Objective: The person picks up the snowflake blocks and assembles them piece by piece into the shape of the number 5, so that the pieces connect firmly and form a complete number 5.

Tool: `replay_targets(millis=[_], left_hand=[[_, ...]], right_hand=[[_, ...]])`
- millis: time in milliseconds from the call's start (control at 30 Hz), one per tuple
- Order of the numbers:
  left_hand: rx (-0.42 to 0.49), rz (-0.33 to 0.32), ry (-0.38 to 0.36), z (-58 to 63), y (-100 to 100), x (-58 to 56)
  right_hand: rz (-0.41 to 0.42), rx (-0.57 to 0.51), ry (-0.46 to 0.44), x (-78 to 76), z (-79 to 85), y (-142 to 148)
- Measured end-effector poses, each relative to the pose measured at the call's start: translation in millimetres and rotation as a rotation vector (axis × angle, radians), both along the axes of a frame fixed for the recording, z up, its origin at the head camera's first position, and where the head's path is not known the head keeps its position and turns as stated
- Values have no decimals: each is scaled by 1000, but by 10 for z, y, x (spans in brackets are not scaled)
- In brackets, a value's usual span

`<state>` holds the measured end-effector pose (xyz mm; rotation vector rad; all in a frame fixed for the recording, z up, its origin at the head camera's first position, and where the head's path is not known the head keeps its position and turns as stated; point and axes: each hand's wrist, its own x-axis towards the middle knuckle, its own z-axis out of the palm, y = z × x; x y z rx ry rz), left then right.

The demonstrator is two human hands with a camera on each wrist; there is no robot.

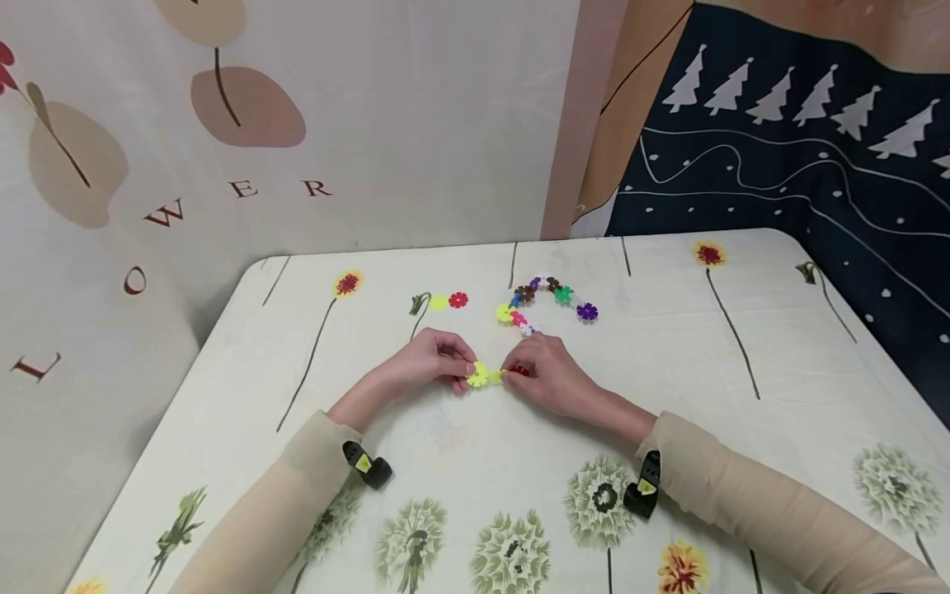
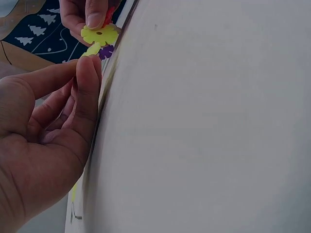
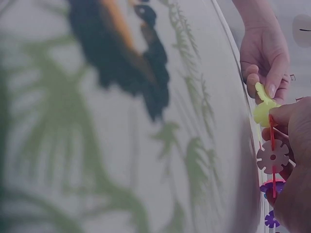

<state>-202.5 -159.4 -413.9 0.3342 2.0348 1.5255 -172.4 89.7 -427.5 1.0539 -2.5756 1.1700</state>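
My left hand [image 1: 436, 360] pinches a yellow notched snowflake disc [image 1: 477, 375] between thumb and fingertips. Against its right side sits a second yellow disc [image 2: 99, 35], set at an angle to the first. The right hand [image 1: 552, 375] grips that second disc and a red disc [image 1: 521, 371] partly covered by its fingers. In the right wrist view, a white disc [image 3: 272, 157] is slotted with red ones below the yellow pair. A curved chain of many-coloured discs [image 1: 524, 294] lies just beyond the right hand; whether it joins the held pieces is hidden.
A loose yellow disc [image 1: 439, 302] and a red disc [image 1: 458, 299] lie beyond the left hand. A flower-printed cloth [image 1: 445, 445] covers the table. Behind stand a pale printed curtain [image 1: 445, 124] and a dark tree-patterned cloth [image 1: 787, 157].
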Motion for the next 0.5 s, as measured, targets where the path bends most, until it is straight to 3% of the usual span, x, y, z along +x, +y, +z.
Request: replay_targets(millis=[500], left_hand=[[31,-12,-29,25,29,9]], right_hand=[[-15,-10,16,-1,-13,2]])
